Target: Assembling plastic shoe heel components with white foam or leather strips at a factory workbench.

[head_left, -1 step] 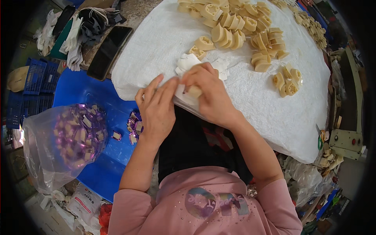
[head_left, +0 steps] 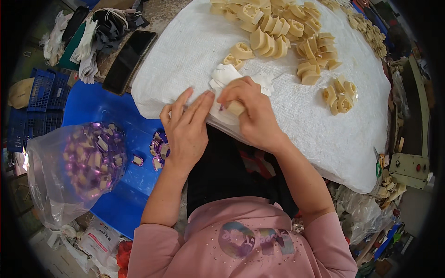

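I watch through a head-worn left fisheye, pitched steeply down at close range: the pink short-sleeved shirt [head_left: 199, 245] lines the lower edge, the bare left hand [head_left: 186, 132] and bare right hand [head_left: 254, 116] sit mid-view, the white woven-covered bench [head_left: 301, 123] stretches ahead.

Clutter is surrounding me
I'm seeing a dark phone [head_left: 130, 62] lying near pale cloths [head_left: 86, 44], blue crates [head_left: 41, 90] sitting far left, green-handled scissors [head_left: 378, 169] resting near a red-buttoned box [head_left: 409, 168].

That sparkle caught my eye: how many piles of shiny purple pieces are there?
2: a large pile in the clear bag, and a loose pile in the blue tub, partly behind the left hand. More may be hidden.
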Action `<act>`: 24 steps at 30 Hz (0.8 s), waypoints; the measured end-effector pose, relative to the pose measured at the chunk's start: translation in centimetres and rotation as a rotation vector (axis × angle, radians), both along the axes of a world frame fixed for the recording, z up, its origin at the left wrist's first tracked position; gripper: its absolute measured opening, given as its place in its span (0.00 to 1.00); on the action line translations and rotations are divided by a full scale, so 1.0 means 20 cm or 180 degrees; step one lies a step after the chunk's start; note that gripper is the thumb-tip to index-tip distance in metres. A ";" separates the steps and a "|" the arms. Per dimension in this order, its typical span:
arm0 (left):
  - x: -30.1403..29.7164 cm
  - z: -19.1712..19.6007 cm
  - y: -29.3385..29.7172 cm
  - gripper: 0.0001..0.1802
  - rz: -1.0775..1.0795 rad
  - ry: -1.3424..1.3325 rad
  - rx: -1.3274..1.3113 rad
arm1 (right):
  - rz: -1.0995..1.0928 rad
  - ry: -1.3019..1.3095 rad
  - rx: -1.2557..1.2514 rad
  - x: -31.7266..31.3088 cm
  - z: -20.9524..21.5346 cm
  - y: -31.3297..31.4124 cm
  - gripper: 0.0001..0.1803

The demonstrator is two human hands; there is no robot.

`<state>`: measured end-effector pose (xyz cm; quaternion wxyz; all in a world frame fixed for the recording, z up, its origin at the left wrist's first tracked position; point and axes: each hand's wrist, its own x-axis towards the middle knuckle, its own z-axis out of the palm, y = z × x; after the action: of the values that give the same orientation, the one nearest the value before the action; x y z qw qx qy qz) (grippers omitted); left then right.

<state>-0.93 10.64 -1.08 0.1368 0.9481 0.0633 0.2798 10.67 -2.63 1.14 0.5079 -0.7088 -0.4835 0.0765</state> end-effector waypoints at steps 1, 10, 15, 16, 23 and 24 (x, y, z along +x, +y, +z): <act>0.00 -0.01 0.00 0.23 0.0004 0.0006 0.0000 | -0.0061 -0.0050 0.0133 0.00 -0.02 -0.02 0.21; -0.01 -0.01 -0.03 0.24 0.0092 0.0037 0.0296 | -0.1006 0.1913 0.2263 0.02 -0.01 -0.39 0.03; -0.02 -0.01 -0.04 0.25 0.0021 0.0340 0.0209 | -0.1899 0.1548 0.2640 0.04 0.11 -0.68 0.03; 0.00 -0.02 -0.03 0.25 -0.0093 0.0315 0.0180 | -0.2001 0.1099 0.2203 0.02 0.14 -0.72 0.03; 0.06 0.31 -0.33 0.27 -0.1177 0.0092 -0.1361 | -0.1384 -0.0280 0.1000 -0.12 0.26 -0.65 0.15; 0.08 0.35 -0.39 0.29 -0.1763 0.0464 -0.1643 | -0.1222 -0.0409 0.0887 -0.13 0.28 -0.62 0.17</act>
<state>0.60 2.83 5.89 0.4365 0.8811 -0.1172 0.1389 8.17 -15.02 6.80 0.5743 -0.7141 -0.3772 -0.1340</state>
